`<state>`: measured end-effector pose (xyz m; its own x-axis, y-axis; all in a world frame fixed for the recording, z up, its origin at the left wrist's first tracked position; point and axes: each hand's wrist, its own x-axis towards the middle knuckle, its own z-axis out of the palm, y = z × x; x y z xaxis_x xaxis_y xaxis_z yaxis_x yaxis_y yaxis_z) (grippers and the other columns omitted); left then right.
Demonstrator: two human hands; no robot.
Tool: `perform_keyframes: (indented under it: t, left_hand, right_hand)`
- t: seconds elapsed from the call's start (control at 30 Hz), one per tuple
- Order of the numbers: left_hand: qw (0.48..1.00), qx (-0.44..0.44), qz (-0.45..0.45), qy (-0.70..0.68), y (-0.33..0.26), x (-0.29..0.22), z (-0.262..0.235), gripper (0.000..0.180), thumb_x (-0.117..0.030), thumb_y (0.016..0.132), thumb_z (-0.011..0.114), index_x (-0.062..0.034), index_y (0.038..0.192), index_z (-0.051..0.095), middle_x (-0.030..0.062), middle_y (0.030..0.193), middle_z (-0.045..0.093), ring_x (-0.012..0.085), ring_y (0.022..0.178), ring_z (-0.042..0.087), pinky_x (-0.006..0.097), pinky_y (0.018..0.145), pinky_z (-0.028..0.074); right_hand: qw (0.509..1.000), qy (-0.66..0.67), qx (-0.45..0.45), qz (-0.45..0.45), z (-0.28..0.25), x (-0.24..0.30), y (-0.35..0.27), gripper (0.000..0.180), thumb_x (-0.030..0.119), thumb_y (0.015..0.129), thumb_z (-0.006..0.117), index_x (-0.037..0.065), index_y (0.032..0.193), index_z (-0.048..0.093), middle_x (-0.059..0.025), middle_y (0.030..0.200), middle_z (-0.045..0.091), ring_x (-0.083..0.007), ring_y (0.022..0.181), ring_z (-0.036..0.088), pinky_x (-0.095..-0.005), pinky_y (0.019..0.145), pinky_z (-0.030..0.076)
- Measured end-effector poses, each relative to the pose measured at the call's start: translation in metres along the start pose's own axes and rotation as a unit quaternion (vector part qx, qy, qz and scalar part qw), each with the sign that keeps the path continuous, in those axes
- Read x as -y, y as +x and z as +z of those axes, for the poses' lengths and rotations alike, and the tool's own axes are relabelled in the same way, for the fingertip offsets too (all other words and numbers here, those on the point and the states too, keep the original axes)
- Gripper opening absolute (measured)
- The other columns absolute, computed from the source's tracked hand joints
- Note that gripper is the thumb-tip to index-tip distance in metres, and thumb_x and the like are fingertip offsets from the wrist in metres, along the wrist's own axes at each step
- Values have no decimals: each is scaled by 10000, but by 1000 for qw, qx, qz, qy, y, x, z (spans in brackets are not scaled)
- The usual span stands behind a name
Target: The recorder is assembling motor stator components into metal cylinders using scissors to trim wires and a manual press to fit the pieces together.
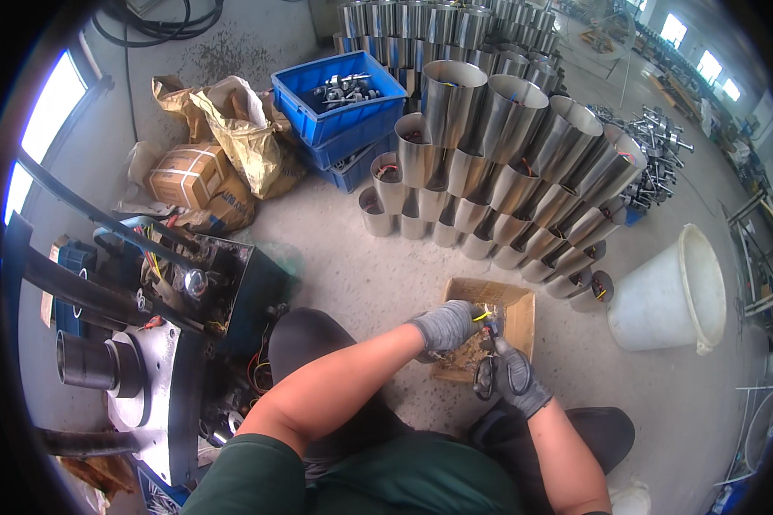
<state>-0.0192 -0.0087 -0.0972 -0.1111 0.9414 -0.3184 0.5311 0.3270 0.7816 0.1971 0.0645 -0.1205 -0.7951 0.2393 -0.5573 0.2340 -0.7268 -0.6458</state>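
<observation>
My left hand [445, 328], in a grey knit glove, is closed on a few thin wires [481, 317]; a yellow end sticks out past the fingertips. My right hand [524, 386], gloved the same way, grips scissors [485, 371] with dark loop handles. Their blades point away from me and reach up close to the wires by my left fingertips. Under both hands stands an open cardboard box [520, 319] on the floor between my knees, with brownish scraps in its bottom. The exact contact of blades and wires is too small to tell.
Stacked steel cylinders [451, 103] with wires inside rise ahead. Blue crates [335, 120] of metal parts stand ahead left, near paper sacks [240, 129] and a strapped carton [187, 174]. A machine [159, 386] crowds my left side. On the right is a white bucket [661, 296].
</observation>
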Motion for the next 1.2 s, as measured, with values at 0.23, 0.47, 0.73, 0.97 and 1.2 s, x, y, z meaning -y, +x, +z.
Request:
perform_keyframes:
  t: [0.23,0.47,0.73,0.97,1.2]
  left_hand:
    - [998,23,-17,-55,-3,-7,-8,319,-245,1016,573,-10,1220,644,196,758,674,258,565,649,411,616,555]
    - [999,29,-17,-8,-8,-14,-19,286,-237,1006,587,-18,1171,668,190,786,695,288,647,680,425,667,554]
    - [999,13,-33,2,5,13,-6,306,-268,970,612,1,1094,687,233,854,711,339,713,700,453,709,551]
    - [986,89,-56,132,16,19,-7,324,-287,946,609,-1,1050,718,246,816,707,398,730,700,464,714,562]
    - [971,103,-80,202,23,40,3,310,-252,904,610,15,992,740,258,826,705,393,742,710,462,731,574]
  right_hand:
    - [999,-37,18,-11,10,19,-11,619,634,1005,464,58,1216,546,-138,702,601,-293,589,595,-420,579,505]
    - [999,-20,-24,36,6,24,-14,571,612,1007,498,66,1157,568,-55,657,545,-199,495,525,-346,480,461]
    - [990,-55,-121,-41,13,19,-12,333,357,986,667,74,1142,586,-5,703,570,-153,527,537,-291,510,480]
    - [751,-573,-181,-273,24,26,-21,679,207,795,819,13,1381,537,-166,1118,571,-264,958,610,-392,853,536]
    - [716,-604,-179,-301,34,36,-28,671,228,793,833,15,1364,551,-164,1067,569,-303,931,615,-414,841,540]
